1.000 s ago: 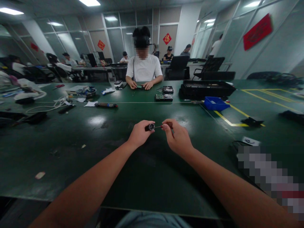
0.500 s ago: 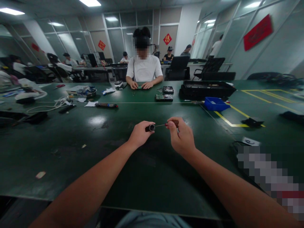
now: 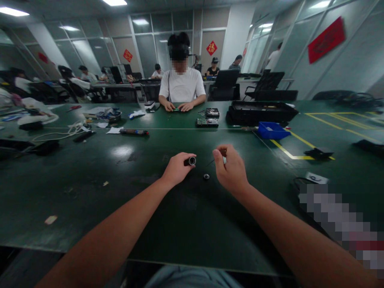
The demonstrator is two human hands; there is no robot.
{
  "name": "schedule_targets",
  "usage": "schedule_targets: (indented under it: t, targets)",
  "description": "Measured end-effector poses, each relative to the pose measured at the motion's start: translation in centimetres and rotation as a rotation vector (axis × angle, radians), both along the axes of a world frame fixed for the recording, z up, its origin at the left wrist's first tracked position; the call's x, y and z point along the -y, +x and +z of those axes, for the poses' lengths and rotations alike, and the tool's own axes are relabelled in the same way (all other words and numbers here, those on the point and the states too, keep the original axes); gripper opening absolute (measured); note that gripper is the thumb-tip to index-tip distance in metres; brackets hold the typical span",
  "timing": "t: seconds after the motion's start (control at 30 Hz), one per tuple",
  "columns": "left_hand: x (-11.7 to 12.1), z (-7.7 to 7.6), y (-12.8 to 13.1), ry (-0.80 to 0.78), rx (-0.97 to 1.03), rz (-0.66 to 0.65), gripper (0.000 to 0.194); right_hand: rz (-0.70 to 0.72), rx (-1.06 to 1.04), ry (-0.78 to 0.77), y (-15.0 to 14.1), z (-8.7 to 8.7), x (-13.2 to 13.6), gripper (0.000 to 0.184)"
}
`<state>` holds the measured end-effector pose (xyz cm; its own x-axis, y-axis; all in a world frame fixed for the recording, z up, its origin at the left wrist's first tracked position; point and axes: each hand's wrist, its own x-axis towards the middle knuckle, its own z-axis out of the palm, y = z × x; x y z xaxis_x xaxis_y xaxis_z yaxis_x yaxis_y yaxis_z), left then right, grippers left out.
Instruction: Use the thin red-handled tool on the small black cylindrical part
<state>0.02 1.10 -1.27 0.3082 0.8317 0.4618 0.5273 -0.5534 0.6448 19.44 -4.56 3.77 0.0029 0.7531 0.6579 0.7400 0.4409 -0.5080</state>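
My left hand (image 3: 177, 168) is closed around a short black tube (image 3: 189, 161), whose open end with a silvery rim faces right. In my right hand (image 3: 229, 168) is a thin screwdriver (image 3: 211, 162). Its slim shaft points left and down, while most of the handle is hidden by the fingers. A small round dark-and-silver piece (image 3: 206, 176) shows between the hands, below the shaft and apart from both; whether it rests on the table or is in mid-air I cannot tell.
Across the green table (image 3: 144, 224) a person (image 3: 182, 86) handles a small green board. Two opened hard drives (image 3: 207, 122), a black case (image 3: 262, 114) and a blue bin (image 3: 273, 131) stand at the back. A dark tool (image 3: 134, 132) and a cable (image 3: 60, 134) lie to the left.
The small round piece has come into view below and right of the tube. The screwdriver has tilted, its tip dropping away from the tube's mouth. My left hand has barely moved.
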Motion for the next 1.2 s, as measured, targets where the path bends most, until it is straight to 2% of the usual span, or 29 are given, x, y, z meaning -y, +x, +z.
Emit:
schedule_targets:
  t: [0.13, 0.3, 0.4, 0.53, 0.63, 0.83, 0.93, 1.2]
  targets:
    - [0.0, -0.1, 0.0, 0.005, -0.012, -0.001, 0.040, 0.004, 0.146, -0.121, 0.4, -0.2, -0.7, 0.020]
    - [0.0, 0.0, 0.0, 0.009, -0.015, -0.008, 0.040, 0.029, 0.434, -0.480, 0.9, -1.3, -1.6, 0.013]
    - [0.1, 0.0, 0.1, -0.005, -0.012, -0.007, 0.040, 0.087, 0.474, -0.575, 1.1, -2.0, -1.8, 0.020]
    - [0.1, 0.0, 0.1, -0.014, -0.018, -0.016, 0.041, 0.152, 0.446, -0.540, 1.2, -2.1, -1.7, 0.014]
    - [0.1, -0.1, 0.1, -0.012, -0.020, -0.022, 0.040, 0.145, 0.449, -0.541, 0.9, -1.6, -1.3, 0.007]
    - [0.1, 0.0, 0.1, -0.006, -0.012, -0.030, 0.039, 0.215, 0.401, -0.476, 0.2, -1.5, -1.2, 0.025]
    - [0.2, 0.1, 0.2, -0.011, 0.000, -0.042, 0.038, 0.245, 0.389, -0.463, 0.1, -1.5, -1.2, 0.027]
    - [0.4, -0.1, 0.5, -0.042, 0.055, -0.124, 0.033, 0.228, 0.256, -0.294, -0.3, -0.9, -0.8, 0.025]
